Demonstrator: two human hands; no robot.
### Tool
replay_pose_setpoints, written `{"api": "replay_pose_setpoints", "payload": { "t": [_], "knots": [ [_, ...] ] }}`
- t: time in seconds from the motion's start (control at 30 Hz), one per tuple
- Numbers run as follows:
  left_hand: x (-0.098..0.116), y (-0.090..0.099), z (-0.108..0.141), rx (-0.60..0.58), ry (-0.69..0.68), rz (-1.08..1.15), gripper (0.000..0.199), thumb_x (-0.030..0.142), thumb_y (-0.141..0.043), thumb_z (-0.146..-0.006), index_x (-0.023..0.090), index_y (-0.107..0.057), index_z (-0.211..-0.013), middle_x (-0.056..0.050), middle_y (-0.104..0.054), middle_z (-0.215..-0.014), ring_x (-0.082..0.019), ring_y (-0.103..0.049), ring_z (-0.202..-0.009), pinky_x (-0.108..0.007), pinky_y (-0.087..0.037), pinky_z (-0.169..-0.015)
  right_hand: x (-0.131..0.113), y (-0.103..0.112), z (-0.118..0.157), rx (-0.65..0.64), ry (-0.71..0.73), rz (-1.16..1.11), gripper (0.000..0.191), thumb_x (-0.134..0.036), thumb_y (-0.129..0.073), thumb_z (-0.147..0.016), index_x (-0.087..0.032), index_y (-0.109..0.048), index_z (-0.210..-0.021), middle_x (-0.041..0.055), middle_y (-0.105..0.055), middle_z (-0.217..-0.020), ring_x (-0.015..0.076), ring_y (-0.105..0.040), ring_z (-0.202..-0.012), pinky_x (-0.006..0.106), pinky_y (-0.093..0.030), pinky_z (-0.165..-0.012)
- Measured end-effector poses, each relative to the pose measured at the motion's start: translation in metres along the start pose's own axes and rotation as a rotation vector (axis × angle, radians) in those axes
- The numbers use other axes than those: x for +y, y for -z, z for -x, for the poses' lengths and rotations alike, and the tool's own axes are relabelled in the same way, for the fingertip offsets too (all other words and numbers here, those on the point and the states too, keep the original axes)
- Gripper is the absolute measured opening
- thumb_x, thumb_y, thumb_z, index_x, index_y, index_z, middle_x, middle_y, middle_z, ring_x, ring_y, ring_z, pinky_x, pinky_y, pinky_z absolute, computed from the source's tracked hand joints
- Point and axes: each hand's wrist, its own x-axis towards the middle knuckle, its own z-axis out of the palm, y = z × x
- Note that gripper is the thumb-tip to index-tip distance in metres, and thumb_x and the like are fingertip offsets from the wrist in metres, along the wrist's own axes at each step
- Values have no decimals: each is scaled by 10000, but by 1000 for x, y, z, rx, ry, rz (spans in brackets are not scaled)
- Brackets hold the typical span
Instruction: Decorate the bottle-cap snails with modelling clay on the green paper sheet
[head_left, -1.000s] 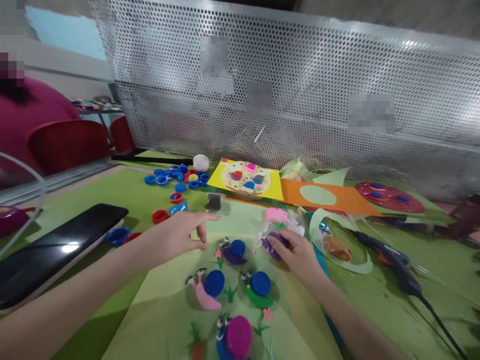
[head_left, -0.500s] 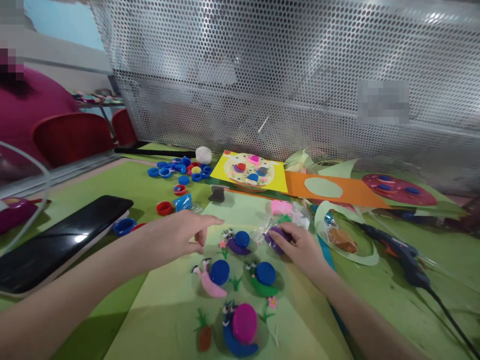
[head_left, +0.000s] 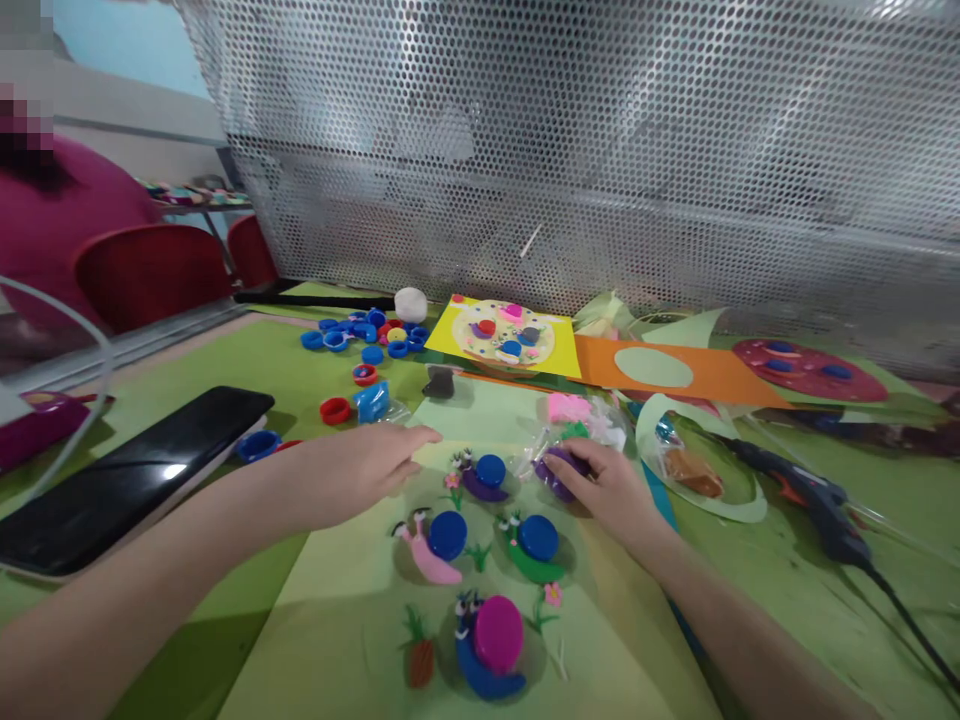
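1. My right hand [head_left: 611, 492] has thumb and fingers closed on the purple lump [head_left: 556, 487], at the far right part of the pale sheet [head_left: 315, 630].
2. Clear wrap [head_left: 531, 456] shows at the lump's left; whether it encloses the lump, I cannot tell.
3. My left hand [head_left: 356, 470] hovers left of the purple snail [head_left: 486, 484], index extended, thumb apart, with nothing visible between them.
4. Nearer me on the sheet lie the pink snail [head_left: 431, 562], the green snail [head_left: 532, 562] and, nearest, the blue snail [head_left: 480, 670].
5. The pink lump [head_left: 568, 407] lies just beyond the purple one; the glue gun [head_left: 814, 500] is well apart, to the right.
6. Step in hand, as I judge it: handling the lump in or beside its wrap.
7. Next move, as I judge it: a steady right-hand pinch, keeping the wrap off the purple snail; my left hand seems free to help.
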Motion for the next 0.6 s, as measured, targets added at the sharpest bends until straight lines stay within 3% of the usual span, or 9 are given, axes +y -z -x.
{"api": "replay_pose_setpoints", "payload": {
  "t": [0.1,0.33,0.6],
  "knots": [
    [2,1,-1,-29,-4,-38,448,297,-476,-773,268,-557,-1213,-62,-643,-1130,-260,-607,-946,-263,-420,-735,-1,0,0,1,6,-5,277,-403,-466,-803,-193,-534,-635,7,-557,-599,138,-486,-567,248,-359,-528],
    [8,4,-1,-108,-25,-44,548,145,-430,-736,284,-510,-1260,-20,-662,-887,-206,-616,-821,-234,-406,-691,-2,1,-1,-28,9,13,288,-399,-470,-810,-193,-507,-612,-3,-530,-582,132,-466,-555,243,-336,-510],
    [-2,2,-4,-93,-66,-52,585,103,-475,-708,310,-501,-1254,18,-654,-820,-181,-602,-799,-220,-393,-703,-3,0,-1,-19,10,39,309,-418,-464,-813,-191,-504,-609,-2,-503,-575,126,-426,-538,246,-308,-495]
  ]
}}
